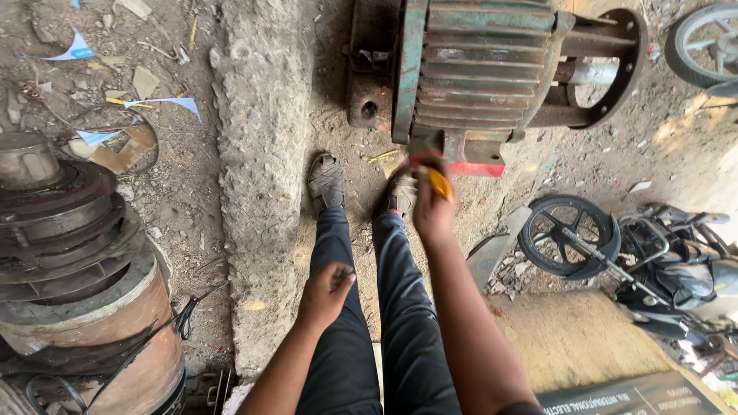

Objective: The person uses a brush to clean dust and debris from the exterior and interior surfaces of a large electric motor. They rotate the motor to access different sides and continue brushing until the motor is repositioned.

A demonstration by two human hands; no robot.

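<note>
My right hand [432, 206] reaches forward, shut on a yellow-handled tool [439, 183] whose blurred tip is at the base of a big green ribbed electric motor [480, 65]. A red patch [477, 168] marks the motor's foot just beside the tool. My left hand [327, 290] hangs loosely curled above my left thigh, holding nothing I can see. My legs in dark trousers and my grey sandals [327, 182] stand on dusty ground in front of the motor.
A raised concrete strip [261, 169] runs down the ground left of my feet. Stacked rusty discs on a brown drum [73, 269] stand at the left. A motorcycle [638, 253] lies at the right; another wheel [703, 42] is at top right. Litter covers the dirt.
</note>
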